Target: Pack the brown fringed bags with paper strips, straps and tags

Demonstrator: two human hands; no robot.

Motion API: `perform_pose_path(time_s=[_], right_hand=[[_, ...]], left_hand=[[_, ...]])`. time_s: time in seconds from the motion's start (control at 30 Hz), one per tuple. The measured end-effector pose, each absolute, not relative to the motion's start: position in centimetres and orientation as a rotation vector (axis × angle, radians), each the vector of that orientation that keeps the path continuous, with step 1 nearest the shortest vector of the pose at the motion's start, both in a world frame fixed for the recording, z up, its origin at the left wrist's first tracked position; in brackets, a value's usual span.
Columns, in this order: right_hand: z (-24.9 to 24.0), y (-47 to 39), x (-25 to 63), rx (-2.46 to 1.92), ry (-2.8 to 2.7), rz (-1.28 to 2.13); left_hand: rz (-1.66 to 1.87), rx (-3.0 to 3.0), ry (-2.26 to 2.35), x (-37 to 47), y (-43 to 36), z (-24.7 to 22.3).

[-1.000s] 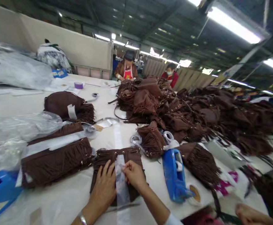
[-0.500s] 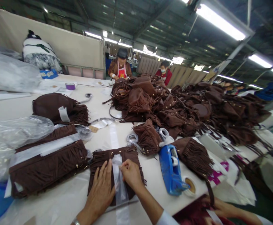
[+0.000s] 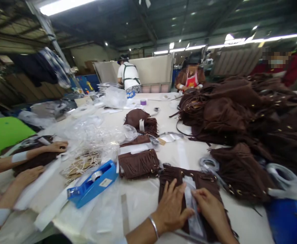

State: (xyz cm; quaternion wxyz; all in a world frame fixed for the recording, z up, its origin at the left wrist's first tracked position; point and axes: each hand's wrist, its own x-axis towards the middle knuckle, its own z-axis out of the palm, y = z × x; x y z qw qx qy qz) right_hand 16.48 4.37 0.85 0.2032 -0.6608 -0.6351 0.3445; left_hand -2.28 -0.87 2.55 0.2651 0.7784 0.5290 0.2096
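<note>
Resting left hand (image 3: 170,207), with fingers spread, on fringed bag (image 3: 210,181) at lower right of frame; pinching pale strip (image 3: 196,223) with right hand (image 3: 211,205). Apparently positioning strip; calls next for smoothing flat.

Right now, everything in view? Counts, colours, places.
fringed bag: 1, brown, foreground
banded bag: 1, brown, left of it
rounded bag: 1, brown, beyond that
strip: 1, whitish, on fringed bag
bag pile: uncountable, brown, right
tape dispenser: 1, blue, left
cropped object: 1, blue, right edge
tape roll: 1, purple, far centre
plastic bags: several, clear, left
panel: 1, green, left edge
lights: several, white, overhead
table: 1, white, beneath
workers: 4, mixed clothes, beyond and left
left hand: 1, on bag
right hand: 1, at strip
</note>
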Motion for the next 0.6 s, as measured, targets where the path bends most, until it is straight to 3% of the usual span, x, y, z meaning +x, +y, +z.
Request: perform_pose_path(time_s=[0.6], right_hand=[[0.9,4.1,16.5,-1.898,-1.697,1.003]], left_hand=[[0.606,2.091,1.430,-1.6,-1.0,1.9]])
